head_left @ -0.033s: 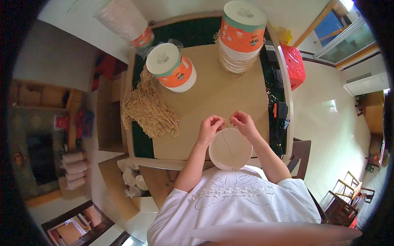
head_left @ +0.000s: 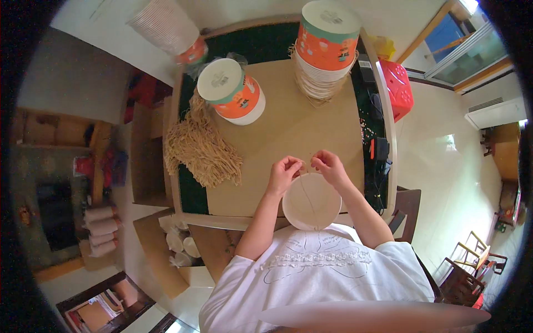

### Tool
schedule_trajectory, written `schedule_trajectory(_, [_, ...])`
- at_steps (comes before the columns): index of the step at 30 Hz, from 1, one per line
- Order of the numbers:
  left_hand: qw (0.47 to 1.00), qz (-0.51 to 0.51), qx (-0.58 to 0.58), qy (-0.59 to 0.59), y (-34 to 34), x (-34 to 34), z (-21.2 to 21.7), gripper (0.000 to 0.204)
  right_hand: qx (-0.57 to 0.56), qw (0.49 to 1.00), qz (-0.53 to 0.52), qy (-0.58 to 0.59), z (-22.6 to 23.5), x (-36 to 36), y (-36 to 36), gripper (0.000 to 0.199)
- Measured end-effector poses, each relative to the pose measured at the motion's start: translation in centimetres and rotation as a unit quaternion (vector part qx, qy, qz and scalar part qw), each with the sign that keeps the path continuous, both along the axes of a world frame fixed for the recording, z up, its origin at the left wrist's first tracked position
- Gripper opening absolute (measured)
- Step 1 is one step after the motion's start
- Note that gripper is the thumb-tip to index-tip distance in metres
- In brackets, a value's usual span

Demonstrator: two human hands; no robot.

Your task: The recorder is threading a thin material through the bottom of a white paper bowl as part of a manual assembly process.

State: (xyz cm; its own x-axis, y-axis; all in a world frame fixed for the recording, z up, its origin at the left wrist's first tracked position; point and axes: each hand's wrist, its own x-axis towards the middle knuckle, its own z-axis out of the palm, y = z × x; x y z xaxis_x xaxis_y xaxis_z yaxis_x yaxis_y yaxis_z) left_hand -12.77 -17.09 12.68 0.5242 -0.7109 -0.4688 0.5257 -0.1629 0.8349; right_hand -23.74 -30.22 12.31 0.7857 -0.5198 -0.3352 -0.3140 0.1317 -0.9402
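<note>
A white paper bucket [head_left: 300,213] stands tipped at the table's near edge against my shirt, its open mouth facing up. A thin tan cord [head_left: 308,197] runs across the mouth from the near rim to the far rim. At the far rim, my left hand [head_left: 287,173] is closed in a pinch on the cord. Just to its right, my right hand [head_left: 330,166] pinches with thumb and forefinger at the cord's far end; the tip between the fingers is too small to make out clearly. A bundle of tan cords [head_left: 202,147] lies to the left.
Upside-down orange and green paper buckets [head_left: 236,100] stand at the back left. A taller bucket stack [head_left: 327,47], with cords hanging from it, is at the back right. Another nested stack [head_left: 166,28] leans beyond the far left corner. A black device [head_left: 380,149] sits along the right edge.
</note>
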Motion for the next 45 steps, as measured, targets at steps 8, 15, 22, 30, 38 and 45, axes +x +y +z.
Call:
schedule_trajectory(8, [1.0,0.001,0.008,-0.021,-0.1,0.1,0.8,0.004,-0.032,0.998,-0.028,-0.035,0.6,0.0,0.6,0.015])
schedule_trajectory(15, [0.999,-0.005,-0.01,-0.05,0.3,0.0,0.2,0.004,-0.1,0.993,0.037,-0.042,1.5,0.2,1.0,0.015])
schedule_trajectory(22, [0.996,-0.004,0.01,-0.088,0.3,-0.1,1.5,0.005,-0.103,0.993,0.044,-0.033,1.8,0.3,1.0,0.009])
schedule_trajectory(30, [0.994,-0.013,0.024,-0.11,0.4,-0.1,1.3,0.007,-0.109,0.992,0.049,-0.035,1.9,0.2,1.0,0.011])
schedule_trajectory(38, [0.994,-0.013,0.037,-0.104,0.6,0.0,1.8,0.008,-0.11,0.992,0.057,-0.024,3.0,0.3,1.1,0.008])
schedule_trajectory(45, [0.991,0.016,0.055,-0.121,0.4,-0.3,2.2,0.009,-0.119,0.991,0.055,-0.032,2.5,0.3,1.2,0.011])
